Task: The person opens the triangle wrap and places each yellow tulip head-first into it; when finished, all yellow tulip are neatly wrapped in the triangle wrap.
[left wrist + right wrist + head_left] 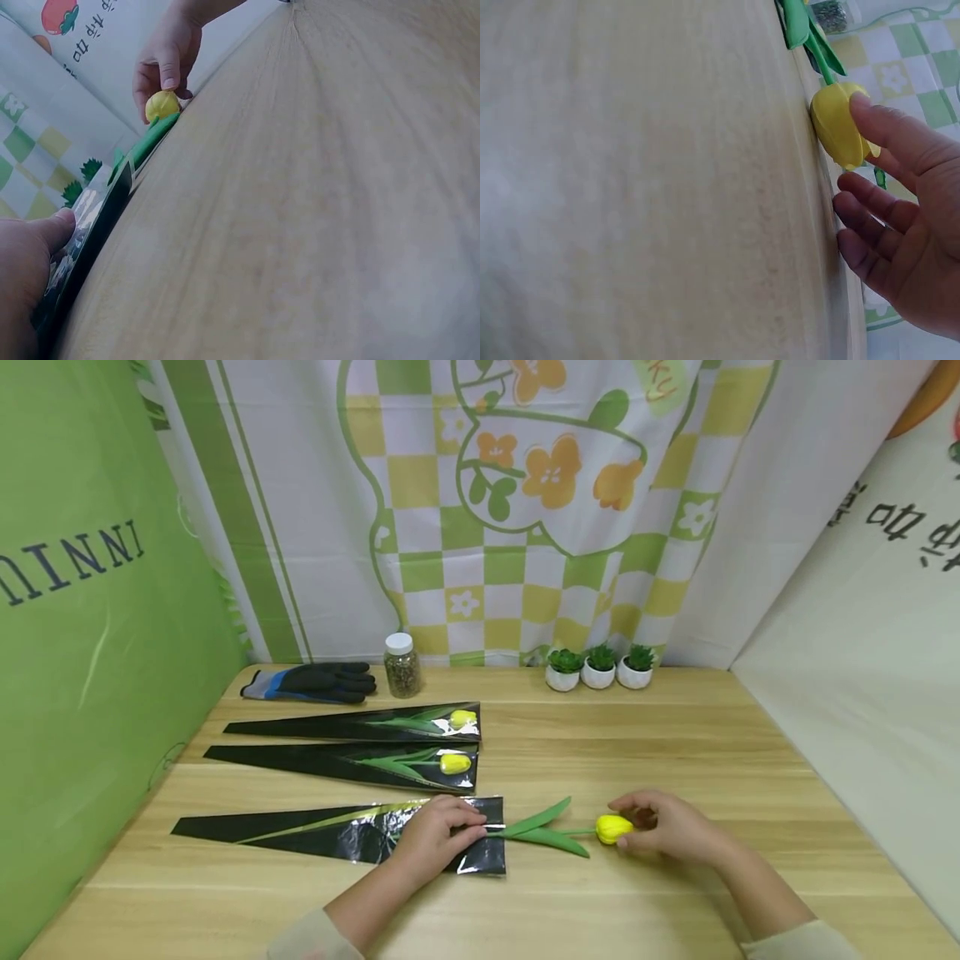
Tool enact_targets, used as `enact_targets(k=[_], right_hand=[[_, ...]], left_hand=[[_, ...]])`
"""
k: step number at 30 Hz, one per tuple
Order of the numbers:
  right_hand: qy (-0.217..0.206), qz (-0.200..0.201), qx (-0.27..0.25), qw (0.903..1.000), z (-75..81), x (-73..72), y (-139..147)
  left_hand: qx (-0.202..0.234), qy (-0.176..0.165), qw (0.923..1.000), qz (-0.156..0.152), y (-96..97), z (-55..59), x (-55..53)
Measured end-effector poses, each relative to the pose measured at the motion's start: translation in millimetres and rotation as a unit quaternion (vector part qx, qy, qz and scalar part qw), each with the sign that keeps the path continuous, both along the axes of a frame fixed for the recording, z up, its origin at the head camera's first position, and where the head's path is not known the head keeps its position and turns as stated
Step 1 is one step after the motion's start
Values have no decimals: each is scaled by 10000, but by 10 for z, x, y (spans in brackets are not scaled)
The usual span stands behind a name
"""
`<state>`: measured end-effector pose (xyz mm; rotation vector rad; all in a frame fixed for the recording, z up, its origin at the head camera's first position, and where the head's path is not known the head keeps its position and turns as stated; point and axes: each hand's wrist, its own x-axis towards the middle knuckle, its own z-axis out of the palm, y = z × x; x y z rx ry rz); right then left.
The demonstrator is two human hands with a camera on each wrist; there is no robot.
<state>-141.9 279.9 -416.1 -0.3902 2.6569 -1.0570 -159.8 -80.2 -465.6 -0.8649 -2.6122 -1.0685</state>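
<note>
A yellow tulip (613, 829) with green leaves (543, 837) lies with its lower stem in the mouth of a black-backed clear flower sleeve (300, 833). My right hand (670, 828) pinches the bloom; in the right wrist view the thumb (900, 135) is on its side, the forefinger is partly hidden behind it, and the other fingers bend loosely below. My left hand (442, 831) rests on the sleeve near its open end, pressing it to the table. In the left wrist view, its thumb (56, 229) lies over the clear film.
Two black sleeves, an upper one (300, 726) and a lower one (300, 758), each hold a yellow tulip behind the work. Farther back are a dark glove (318, 682), a white-capped jar (402, 670) and three small potted succulents (598, 668). Fabric walls border the wooden table (675, 735).
</note>
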Motion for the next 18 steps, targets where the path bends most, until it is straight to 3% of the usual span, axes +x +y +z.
enact_targets(k=[9,18], right_hand=[[-143,115,-161,9997,-61,18,1],[-152,165,-292,9993,-60,-6,-235]], left_hand=[[-55,64,10000,-8,-3,-11,-1],[-18,-1,10000,3,-1,47,19]])
